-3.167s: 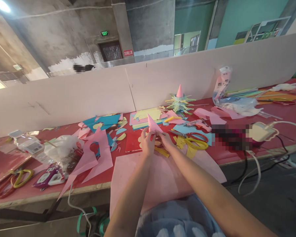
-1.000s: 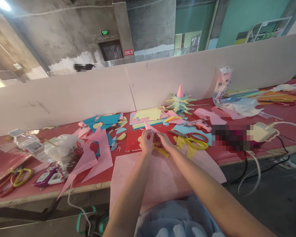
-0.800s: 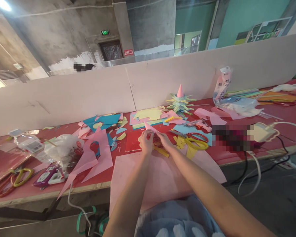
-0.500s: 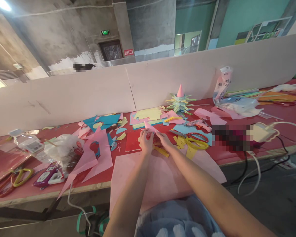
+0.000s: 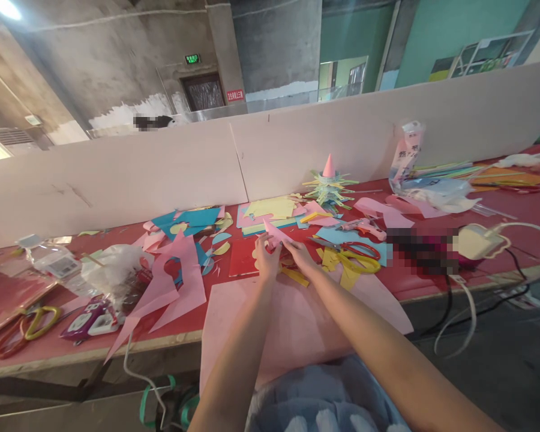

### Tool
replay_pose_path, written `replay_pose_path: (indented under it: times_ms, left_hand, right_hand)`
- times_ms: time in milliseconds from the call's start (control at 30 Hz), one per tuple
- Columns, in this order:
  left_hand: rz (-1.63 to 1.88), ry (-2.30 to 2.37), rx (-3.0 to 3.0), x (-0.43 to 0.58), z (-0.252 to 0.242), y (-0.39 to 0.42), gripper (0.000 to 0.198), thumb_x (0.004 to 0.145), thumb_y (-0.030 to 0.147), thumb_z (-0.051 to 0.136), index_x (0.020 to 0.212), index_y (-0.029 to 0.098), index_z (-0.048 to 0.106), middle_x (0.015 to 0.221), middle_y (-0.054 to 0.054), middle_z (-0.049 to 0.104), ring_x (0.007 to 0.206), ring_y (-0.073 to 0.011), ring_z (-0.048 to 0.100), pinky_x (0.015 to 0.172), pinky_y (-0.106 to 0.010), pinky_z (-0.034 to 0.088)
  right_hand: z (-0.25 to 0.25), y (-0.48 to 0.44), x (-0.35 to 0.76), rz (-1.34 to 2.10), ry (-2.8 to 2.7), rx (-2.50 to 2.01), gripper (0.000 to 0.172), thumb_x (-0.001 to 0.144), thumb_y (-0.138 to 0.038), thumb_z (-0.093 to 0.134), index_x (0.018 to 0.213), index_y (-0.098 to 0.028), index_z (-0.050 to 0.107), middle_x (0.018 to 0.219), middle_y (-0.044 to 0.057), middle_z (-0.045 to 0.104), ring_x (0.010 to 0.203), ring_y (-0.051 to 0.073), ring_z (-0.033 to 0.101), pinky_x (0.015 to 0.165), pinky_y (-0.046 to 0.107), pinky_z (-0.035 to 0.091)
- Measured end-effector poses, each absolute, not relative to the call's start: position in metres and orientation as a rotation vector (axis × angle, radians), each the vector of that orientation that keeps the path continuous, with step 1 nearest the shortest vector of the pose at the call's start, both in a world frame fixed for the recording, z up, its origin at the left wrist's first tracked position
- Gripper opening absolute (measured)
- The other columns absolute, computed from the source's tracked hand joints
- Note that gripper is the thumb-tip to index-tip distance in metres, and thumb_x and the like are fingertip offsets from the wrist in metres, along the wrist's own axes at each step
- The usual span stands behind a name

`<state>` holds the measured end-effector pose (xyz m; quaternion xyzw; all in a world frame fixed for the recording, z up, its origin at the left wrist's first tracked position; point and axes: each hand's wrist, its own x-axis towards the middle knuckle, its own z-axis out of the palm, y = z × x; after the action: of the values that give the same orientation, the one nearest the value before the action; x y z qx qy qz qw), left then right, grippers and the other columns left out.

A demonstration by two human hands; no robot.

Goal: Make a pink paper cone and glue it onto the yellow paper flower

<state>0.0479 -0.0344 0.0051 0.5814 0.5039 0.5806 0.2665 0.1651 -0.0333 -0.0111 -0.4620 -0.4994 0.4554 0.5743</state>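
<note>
Pink paper cone [image 5: 274, 233], one of two, is pinched between the left hand [image 5: 268, 259] and right hand [image 5: 302, 257]; the second cone [image 5: 329, 167] tops one fringed stack [image 5: 327, 191].

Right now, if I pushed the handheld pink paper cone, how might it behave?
The pink paper cone looks like thin rolled sheet, so it's probably light and easily dented. Its tapering shape suggests it could roll if laid down.

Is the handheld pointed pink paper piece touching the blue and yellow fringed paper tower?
Apart: the head view shows paper scraps between the pointed pink paper piece and the fringed paper tower.
</note>
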Motion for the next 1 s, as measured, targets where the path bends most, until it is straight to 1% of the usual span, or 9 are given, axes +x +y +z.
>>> replay_pose_path:
  times_ms: [67,133,267,333,433,500,700,900,1000]
  left_hand:
    - [1.552,1.31,1.483,0.0482,0.0044,-0.0326,0.043,0.078,0.022,0.065,0.119,0.024,0.052,0.131,-0.008,0.054,0.122,-0.0213,0.051,0.099,-0.033,0.044]
    - [1.543,1.246,1.422,0.0484,0.0033,-0.0305,0.051,0.079,0.021,0.065,0.127,0.022,0.046,0.137,-0.01,0.05,0.126,-0.0213,0.049,0.101,-0.032,0.043]
    - [1.529,1.265,1.361,0.0487,0.0033,-0.0299,0.059,0.078,0.023,0.068,0.132,0.023,0.043,0.141,-0.01,0.047,0.13,-0.0215,0.045,0.103,-0.031,0.042]
    - [1.506,1.298,1.341,0.0488,0.0058,-0.0318,0.06,0.079,0.024,0.068,0.133,0.023,0.043,0.14,-0.01,0.048,0.127,-0.0213,0.049,0.1,-0.03,0.044]
    - [1.434,1.35,1.33,0.0489,0.0104,-0.0348,0.057,0.08,0.024,0.067,0.133,0.021,0.045,0.13,-0.011,0.057,0.113,-0.0204,0.058,0.092,-0.029,0.048]
    - [1.4,1.386,1.341,0.0486,0.0116,-0.0351,0.055,0.08,0.026,0.067,0.131,0.021,0.048,0.123,-0.01,0.061,0.106,-0.0204,0.061,0.087,-0.029,0.05]
    - [1.373,1.436,1.374,0.0472,0.0052,-0.0302,0.047,0.077,0.031,0.07,0.12,0.022,0.054,0.109,-0.009,0.065,0.098,-0.0221,0.063,0.08,-0.03,0.05]
    - [1.361,1.371,1.46,0.0477,0.0036,-0.0315,0.019,0.079,0.032,0.064,0.094,0.022,0.057,0.084,-0.002,0.065,0.077,-0.0163,0.062,0.067,-0.025,0.048]
    - [1.366,1.309,1.475,0.0483,0.0032,-0.0316,0.014,0.081,0.034,0.061,0.087,0.022,0.055,0.075,0.0,0.061,0.07,-0.0146,0.06,0.062,-0.023,0.048]
  right_hand:
    - [-0.0101,-0.0339,0.1645,1.081,-1.15,-1.08,0.043,0.072,-0.06,0.061,0.076,-0.017,0.064,0.066,0.0,0.064,0.063,0.016,0.059,0.055,0.025,0.041]
    - [-0.0086,-0.0349,0.1636,1.103,-1.133,-1.073,0.043,0.071,-0.06,0.062,0.076,-0.017,0.065,0.067,0.0,0.065,0.064,0.017,0.06,0.055,0.025,0.042]
    - [-0.0052,-0.0376,0.1618,1.163,-1.114,-1.043,0.045,0.072,-0.061,0.062,0.08,-0.018,0.068,0.072,0.003,0.069,0.067,0.019,0.064,0.058,0.027,0.047]
    - [-0.0042,-0.0385,0.1615,1.186,-1.105,-1.03,0.045,0.072,-0.061,0.063,0.082,-0.018,0.069,0.073,0.004,0.07,0.066,0.02,0.065,0.058,0.027,0.048]
    - [-0.0041,-0.0385,0.1618,1.206,-1.097,-1.026,0.045,0.071,-0.06,0.065,0.081,-0.017,0.069,0.07,0.004,0.069,0.063,0.019,0.064,0.056,0.027,0.048]
    - [-0.0047,-0.0382,0.162,1.217,-1.095,-1.021,0.045,0.07,-0.06,0.067,0.08,-0.016,0.069,0.068,0.004,0.069,0.062,0.019,0.064,0.056,0.027,0.048]
    - [-0.0053,-0.0382,0.1622,1.244,-1.094,-0.994,0.045,0.07,-0.059,0.066,0.084,-0.017,0.071,0.066,0.003,0.069,0.057,0.018,0.063,0.054,0.028,0.048]
    - [-0.0057,-0.0373,0.163,1.218,-1.09,-0.985,0.046,0.069,-0.06,0.067,0.083,-0.016,0.072,0.074,0.006,0.072,0.066,0.02,0.066,0.061,0.029,0.05]
    - [-0.0057,-0.037,0.1631,1.185,-1.096,-0.996,0.045,0.069,-0.059,0.068,0.081,-0.015,0.072,0.074,0.006,0.072,0.07,0.02,0.067,0.063,0.028,0.049]
